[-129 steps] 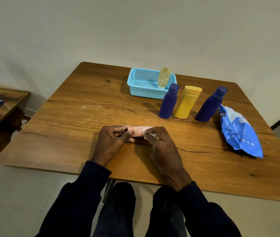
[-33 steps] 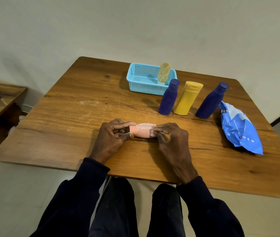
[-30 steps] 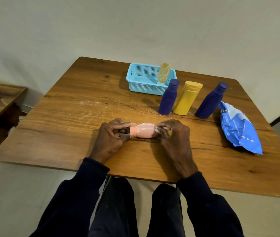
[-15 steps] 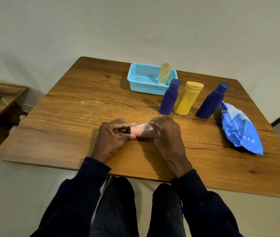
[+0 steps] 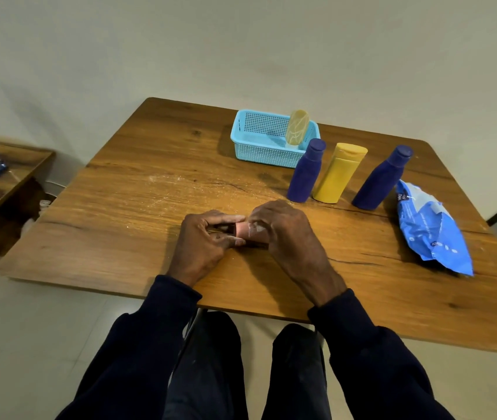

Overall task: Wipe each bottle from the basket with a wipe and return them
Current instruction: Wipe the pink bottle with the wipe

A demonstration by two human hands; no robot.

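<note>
Wiping step is proceeding. The left hand (image 5: 201,237) is pinching the cap end of the small pink bottle (image 5: 242,231) at the table's (image 5: 119,225) near centre; the right hand (image 5: 280,231) is gripping its body through a white wipe (image 5: 256,229). Next move, likely: carrying it to the blue basket (image 5: 267,153).

**A:** What does the seated person wear, seen from the head camera?

**B:** A dark navy long-sleeved top. The left sleeve (image 5: 150,344) and the right sleeve (image 5: 371,359) both reach the wrist and end in plain cuffs, the cloth loosely creased along the forearms.

**A:** And lower down?

**B:** Dark trousers (image 5: 210,374), near black, softly folded over both thighs. The left hand (image 5: 201,244) and the right hand (image 5: 283,234) are bare beyond the cuffs.
</note>
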